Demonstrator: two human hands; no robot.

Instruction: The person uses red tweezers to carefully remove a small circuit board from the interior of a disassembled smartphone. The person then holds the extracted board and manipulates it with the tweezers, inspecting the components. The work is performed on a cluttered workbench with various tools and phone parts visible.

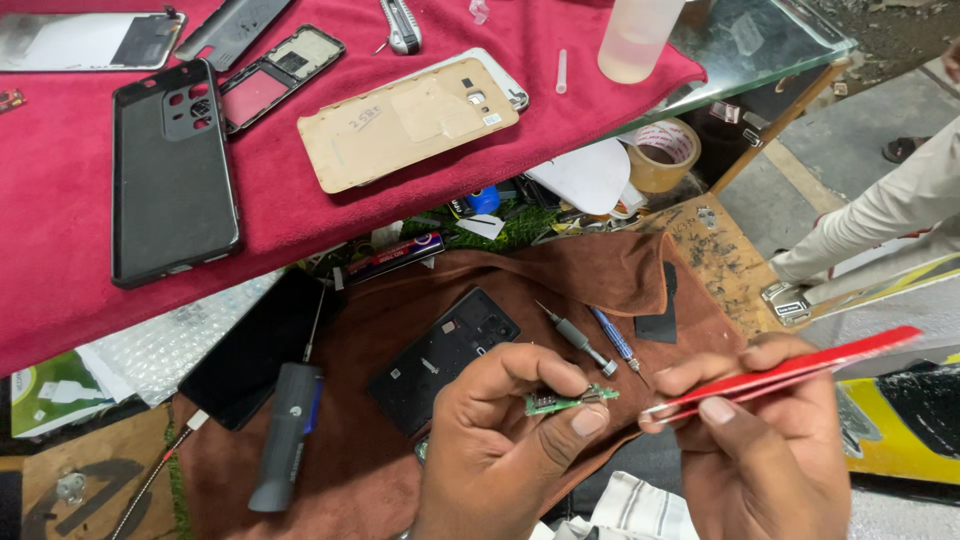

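A: Where do we locate the small green circuit board point(568, 401), taking the dismantled black phone point(445, 358) on the brown cloth point(560, 270) as our landmark?

B: We find the board just to the right of the phone's lower corner, lifted clear of the cloth. Our left hand point(500, 440) pinches it between thumb and forefinger, with the thumb pressed on its near edge.

A: How does its long axis lie?

B: It runs roughly left to right, level with the phone's lower corner, and the metal-capped end points away from the phone towards our right hand point(765, 440).

A: What is the state of the right hand?

B: It is closed around the red tweezers point(790, 375), thumb beneath and fingers on top. The tweezer arms are pressed nearly together. The tips point back towards the phone and stand just beside the board's right end; we cannot tell whether they touch it.

A: Which hand is nearer the board?

B: The left hand, since it holds it. The right hand stands further from the phone, with only the tweezer tips near the board.

A: What else lies around the phone?

B: Two small precision screwdrivers point(590, 345) lie just to its right on the cloth. A larger grey-handled driver point(285, 435) lies to its left. Above it, on the red-covered surface point(60, 260), rest a black phone case point(172, 175) and a beige back cover point(405, 122). Another person's sleeve point(880, 225) shows far to the right.
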